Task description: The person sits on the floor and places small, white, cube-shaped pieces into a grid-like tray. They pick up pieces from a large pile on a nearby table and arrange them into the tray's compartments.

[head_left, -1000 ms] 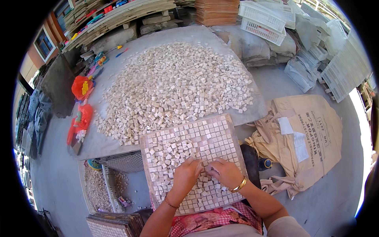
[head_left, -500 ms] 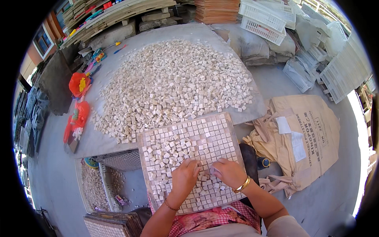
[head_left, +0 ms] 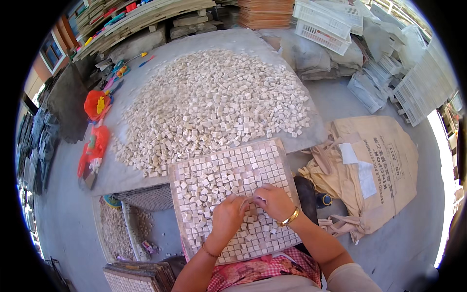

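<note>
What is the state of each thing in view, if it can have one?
Tray: loaded
Tray cubes: some in rows, some loose
Large pile of cubes: loose, heaped
Beige sack: lying, partly crumpled
White crates: stacked
Tiled boards: stacked

- Loose cubes (head_left: 209,104): off-white to pale beige, some greyish.
- Tray (head_left: 285,163): dull pinkish-brown rim; pale squares within, in a grid pattern with darker lines.
- Tabletop (head_left: 306,141): light grey.
- Apron (head_left: 293,265): pink-and-white check, plus a mottled red-pink area.
- Bangle (head_left: 290,216): gold.
- Sleeve (head_left: 350,277): pale beige, plain.
- Large sack (head_left: 396,170): tan, dark printing; two white patches.
- Plastic crates (head_left: 321,36): white.
- Stacked sheets (head_left: 265,19): terracotta orange.
- Crumpled plastic item (head_left: 91,104): bright orange-red, yellow piece on it.
- Floor (head_left: 389,243): blue-grey.
</note>
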Motion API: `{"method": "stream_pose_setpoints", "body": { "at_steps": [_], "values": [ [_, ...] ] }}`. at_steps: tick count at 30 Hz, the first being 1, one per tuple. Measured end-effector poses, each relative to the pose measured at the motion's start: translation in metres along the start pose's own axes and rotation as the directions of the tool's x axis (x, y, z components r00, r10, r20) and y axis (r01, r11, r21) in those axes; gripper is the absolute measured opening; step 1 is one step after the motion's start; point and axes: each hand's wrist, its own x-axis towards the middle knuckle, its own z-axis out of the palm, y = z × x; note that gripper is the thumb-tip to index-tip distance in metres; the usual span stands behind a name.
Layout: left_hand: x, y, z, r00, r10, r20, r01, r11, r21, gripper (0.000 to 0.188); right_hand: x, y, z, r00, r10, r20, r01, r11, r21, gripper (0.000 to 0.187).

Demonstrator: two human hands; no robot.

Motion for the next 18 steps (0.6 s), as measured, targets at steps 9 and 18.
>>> {"method": "stream_pose_setpoints", "body": {
  "at_steps": [9,18],
  "values": [
    [-0.002,-0.004,0.009,0.990,0.095,-0.101,-0.091,0.995,0.043,0.008,0.026,0.006,-0.006,0.990,-0.005,-0.141,0.017,0.997,0.080,0.011],
    [-0.004,-0.005,0.010,0.990,0.070,-0.121,-0.065,0.997,0.044,0.006,0.042,0.006,-0.005,0.994,0.106,-0.008,-0.107,0.990,-0.089,0.013]
  ]
}}
